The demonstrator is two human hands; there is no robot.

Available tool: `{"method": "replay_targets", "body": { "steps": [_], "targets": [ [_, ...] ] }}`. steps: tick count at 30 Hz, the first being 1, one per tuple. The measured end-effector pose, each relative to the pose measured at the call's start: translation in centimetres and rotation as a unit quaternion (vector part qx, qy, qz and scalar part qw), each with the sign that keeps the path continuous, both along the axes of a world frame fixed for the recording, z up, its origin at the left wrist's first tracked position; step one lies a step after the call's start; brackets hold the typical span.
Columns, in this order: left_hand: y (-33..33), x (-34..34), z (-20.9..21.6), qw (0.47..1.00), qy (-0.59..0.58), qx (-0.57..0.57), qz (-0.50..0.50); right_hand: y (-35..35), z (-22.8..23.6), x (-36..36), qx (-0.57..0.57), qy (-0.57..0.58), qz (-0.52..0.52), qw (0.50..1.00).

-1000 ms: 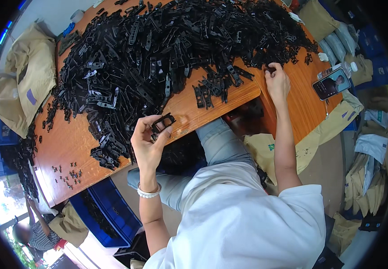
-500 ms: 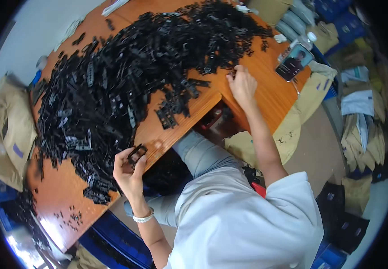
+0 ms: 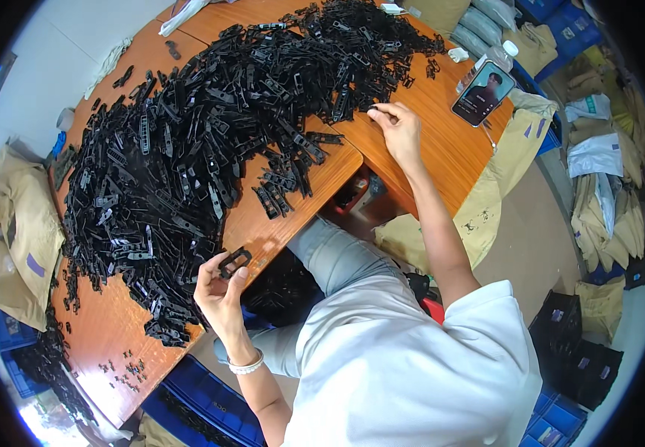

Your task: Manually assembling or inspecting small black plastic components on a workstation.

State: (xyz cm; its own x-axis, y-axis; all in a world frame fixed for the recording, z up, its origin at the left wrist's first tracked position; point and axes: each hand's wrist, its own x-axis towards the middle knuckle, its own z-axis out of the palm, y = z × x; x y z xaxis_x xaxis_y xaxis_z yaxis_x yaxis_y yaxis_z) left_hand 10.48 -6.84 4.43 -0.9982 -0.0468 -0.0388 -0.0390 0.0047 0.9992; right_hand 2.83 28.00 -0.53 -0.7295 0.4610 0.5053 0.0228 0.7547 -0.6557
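A big heap of small black plastic parts (image 3: 210, 127) covers the wooden table (image 3: 441, 149). My left hand (image 3: 222, 294) is raised at the table's near edge and pinches one black plastic part (image 3: 234, 261) between thumb and fingers. My right hand (image 3: 397, 130) lies on the tabletop at the right edge of the heap, its fingertips closed on a small black piece at the pile's fringe. A beaded bracelet (image 3: 246, 365) circles my left wrist.
A phone (image 3: 482, 93) leans on the table's right side with its screen lit. Blue crates (image 3: 195, 406) stand under the near edge, tan bags (image 3: 9, 231) at the left, wrapped packages (image 3: 605, 171) on the floor at right. Loose black bits (image 3: 121, 369) lie near the left corner.
The view has turned, so the table now sits further left and up. My left hand still holds its black part; my right hand stays at the heap's right edge.
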Motion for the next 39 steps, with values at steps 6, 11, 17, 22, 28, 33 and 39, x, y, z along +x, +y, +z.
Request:
{"method": "replay_targets", "body": {
  "steps": [6,11,17,22,28,33,39],
  "targets": [
    [1.0,0.3,0.3,0.997,-0.045,0.062,-0.022,-6.0,3.1,2.1,-0.462,-0.055,0.254,0.848],
    [2.3,0.3,1.1,0.997,-0.033,0.046,-0.058,-10.6,4.9,4.7,-0.443,-0.117,0.389,0.799],
    [2.2,0.8,1.1,0.997,-0.002,0.011,-0.072,-13.9,6.1,6.3,-0.209,-0.026,0.493,0.844],
    [2.2,1.1,1.1,0.991,0.051,-0.073,-0.1,-15.5,6.6,6.8,-0.092,0.011,0.53,0.843],
    [2.4,1.6,0.2,0.994,-0.019,0.031,-0.101,-14.8,6.0,6.7,-0.093,-0.017,0.569,0.817],
    [3.4,1.5,-0.2,0.989,-0.043,0.078,-0.121,-14.0,5.3,8.1,-0.136,-0.046,0.525,0.839],
    [3.8,1.0,-0.3,0.99,0.015,0.01,-0.142,-13.2,5.1,7.7,-0.016,0.043,0.495,0.868]
  ]
}}
